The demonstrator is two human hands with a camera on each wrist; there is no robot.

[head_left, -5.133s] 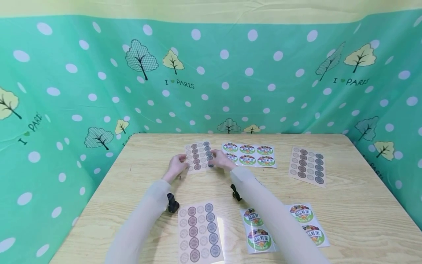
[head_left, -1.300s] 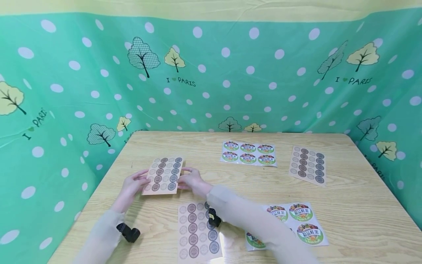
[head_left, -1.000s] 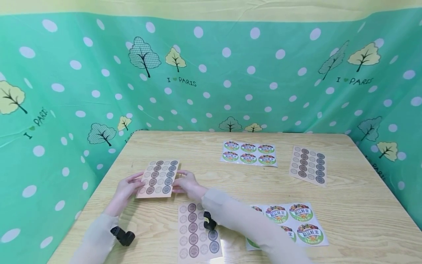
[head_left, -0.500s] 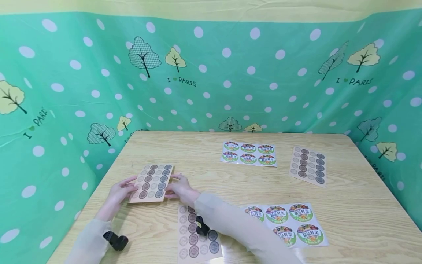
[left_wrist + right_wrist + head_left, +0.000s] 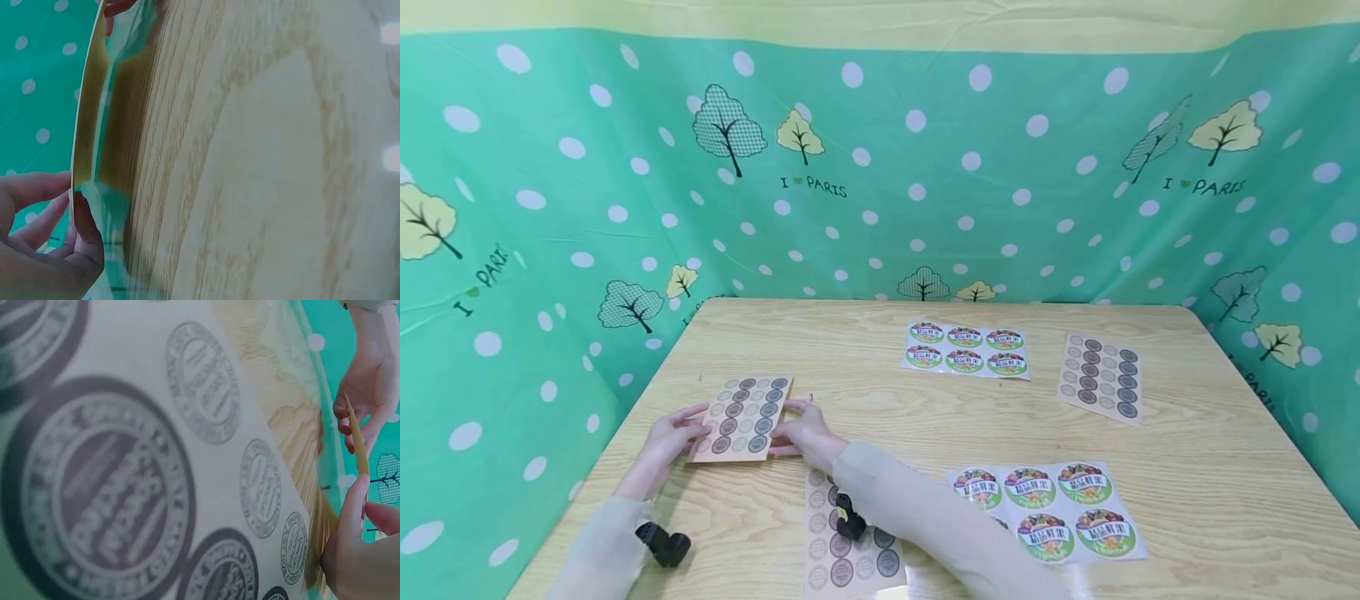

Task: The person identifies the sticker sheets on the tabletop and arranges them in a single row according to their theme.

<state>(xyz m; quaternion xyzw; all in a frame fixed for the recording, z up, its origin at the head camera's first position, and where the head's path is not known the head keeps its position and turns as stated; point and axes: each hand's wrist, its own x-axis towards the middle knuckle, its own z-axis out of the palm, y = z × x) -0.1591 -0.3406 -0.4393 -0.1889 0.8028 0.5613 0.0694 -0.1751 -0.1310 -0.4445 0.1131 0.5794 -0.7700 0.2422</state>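
Observation:
A tan sheet of round stickers is held just above the left part of the table, its rows alternating pale, brown and grey. My left hand pinches its left edge, thumb on top and fingers beneath. Along the right edge, my right hand grips it the same way. The left wrist view shows the sheet nearly edge-on, bowed slightly, between the thumb and fingers of my left hand. In the right wrist view both the right hand and left hand hold the thin sheet.
Another tan sticker sheet lies beneath my right forearm, partly covered. White sheets with oval fruit labels lie at the front right and back middle. A further tan sheet rests at the back right. A polka-dot curtain surrounds the wooden table.
The tan sheet, flat at the back beside the fruit labels about five seconds ago, was lifted and brought left and towards me by both hands. Over the last half second it shifted only slightly left.

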